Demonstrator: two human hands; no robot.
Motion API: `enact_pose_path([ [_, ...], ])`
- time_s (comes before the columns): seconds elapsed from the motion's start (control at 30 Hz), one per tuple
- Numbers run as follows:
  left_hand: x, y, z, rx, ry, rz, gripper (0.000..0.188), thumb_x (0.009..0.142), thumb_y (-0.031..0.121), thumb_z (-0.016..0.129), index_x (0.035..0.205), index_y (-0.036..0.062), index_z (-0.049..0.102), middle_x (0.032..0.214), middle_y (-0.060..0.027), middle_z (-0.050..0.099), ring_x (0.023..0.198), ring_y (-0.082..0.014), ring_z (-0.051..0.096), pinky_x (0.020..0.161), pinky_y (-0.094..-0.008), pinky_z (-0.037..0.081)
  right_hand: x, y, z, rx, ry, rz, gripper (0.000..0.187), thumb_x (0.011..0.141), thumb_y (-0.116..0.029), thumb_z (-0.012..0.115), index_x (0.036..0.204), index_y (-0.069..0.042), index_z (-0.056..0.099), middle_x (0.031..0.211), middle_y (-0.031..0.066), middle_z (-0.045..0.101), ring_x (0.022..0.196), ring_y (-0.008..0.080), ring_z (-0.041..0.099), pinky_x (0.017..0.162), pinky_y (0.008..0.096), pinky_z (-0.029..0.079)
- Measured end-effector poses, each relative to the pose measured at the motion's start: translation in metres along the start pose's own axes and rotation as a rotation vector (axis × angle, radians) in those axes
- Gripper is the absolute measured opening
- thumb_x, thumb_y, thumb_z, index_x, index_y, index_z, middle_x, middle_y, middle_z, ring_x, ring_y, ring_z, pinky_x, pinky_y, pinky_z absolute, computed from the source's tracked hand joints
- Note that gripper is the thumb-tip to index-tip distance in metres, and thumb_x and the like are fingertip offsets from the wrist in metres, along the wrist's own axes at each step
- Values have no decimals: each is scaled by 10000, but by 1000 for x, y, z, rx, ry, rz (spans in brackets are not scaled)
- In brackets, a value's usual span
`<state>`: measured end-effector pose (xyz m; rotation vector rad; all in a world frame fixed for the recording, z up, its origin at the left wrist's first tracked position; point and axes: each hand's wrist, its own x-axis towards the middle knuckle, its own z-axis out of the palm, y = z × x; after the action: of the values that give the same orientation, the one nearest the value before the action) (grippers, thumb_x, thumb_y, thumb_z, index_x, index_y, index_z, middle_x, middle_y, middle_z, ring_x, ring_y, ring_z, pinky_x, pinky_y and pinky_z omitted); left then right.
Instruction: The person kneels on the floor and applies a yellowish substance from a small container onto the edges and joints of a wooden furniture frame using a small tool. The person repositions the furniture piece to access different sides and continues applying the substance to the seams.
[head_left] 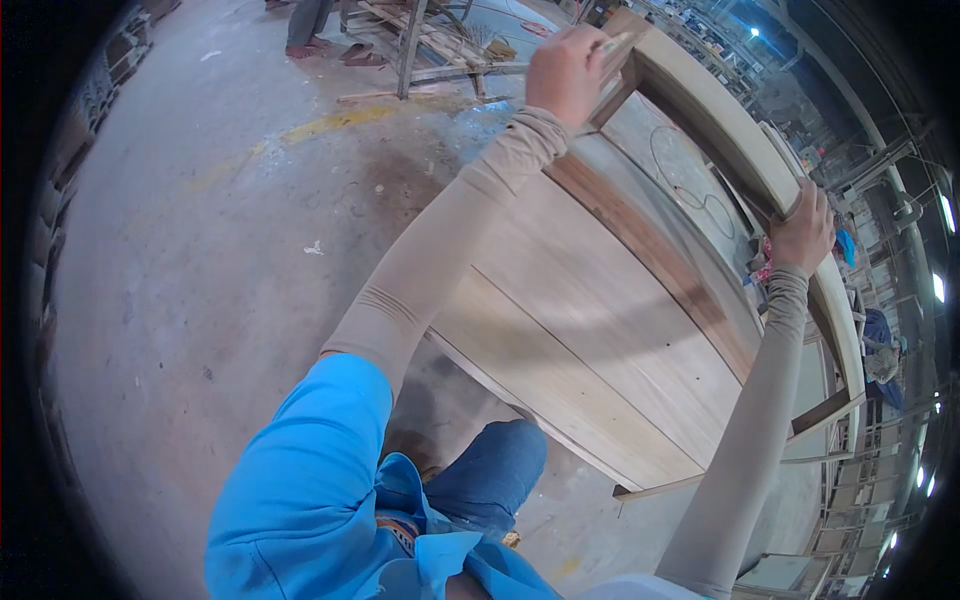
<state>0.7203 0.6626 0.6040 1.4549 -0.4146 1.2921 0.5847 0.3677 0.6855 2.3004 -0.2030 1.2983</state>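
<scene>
A large wooden furniture frame, pale and unpainted, stands tilted before me. Its broad panel of joined boards has a darker reddish-brown strip along one side. At the frame's upper left corner is my left hand, slightly blurred, its fingers closed. Something small and pale shows at those fingertips, but I cannot make out what it is. Farther right along the same top rail, my right hand is closed over the edge, gripping it. Beige sleeves cover both forearms.
Beyond the frame's left corner stands a rough wooden trestle, with another person's legs nearby. A thin cable loops behind the panel. At right is a person in dark blue. Stained concrete floor stretches left.
</scene>
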Motion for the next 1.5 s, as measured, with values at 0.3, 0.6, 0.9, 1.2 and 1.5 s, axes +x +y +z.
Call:
enact_pose_path([
  [0.3,6,4,-5,80,34,120,152,746,107,681,875,173,726,824,-24,583,869,-272,511,766,-372,469,1,2,-6,2,-24,-2,570,620,-109,772,1115,-238,522,1046,2,585,1054,256,558,825,437,448],
  [0.6,-1,12,7,131,-47,172,148,762,118,640,901,130,691,870,-20,551,924,-256,535,693,-372,510,0,1,-6,28,-6,-12,566,625,-88,763,1119,-230,526,1104,-2,581,1074,251,549,835,447,433],
  [0.9,0,26,-5,427,-147,338,178,771,117,658,947,120,685,819,-39,515,856,-240,556,634,-356,525,-1,6,-1,28,3,-28,572,625,-85,750,1127,-239,521,1118,-4,574,1078,257,542,848,452,424],
  [1.2,6,-4,-14,-445,-129,-168,161,783,142,704,935,101,740,744,-65,624,638,-151,581,620,-260,473,0,4,-1,28,29,-15,573,622,-95,756,1124,-237,519,1058,4,583,1064,253,550,834,438,430],
  [1.5,9,10,-6,-267,-123,-75,131,776,123,702,898,93,738,756,-62,606,688,-185,591,625,-298,484,0,8,0,9,4,-15,553,629,-87,739,1114,-244,525,1055,-10,583,1063,234,552,822,434,429],
])
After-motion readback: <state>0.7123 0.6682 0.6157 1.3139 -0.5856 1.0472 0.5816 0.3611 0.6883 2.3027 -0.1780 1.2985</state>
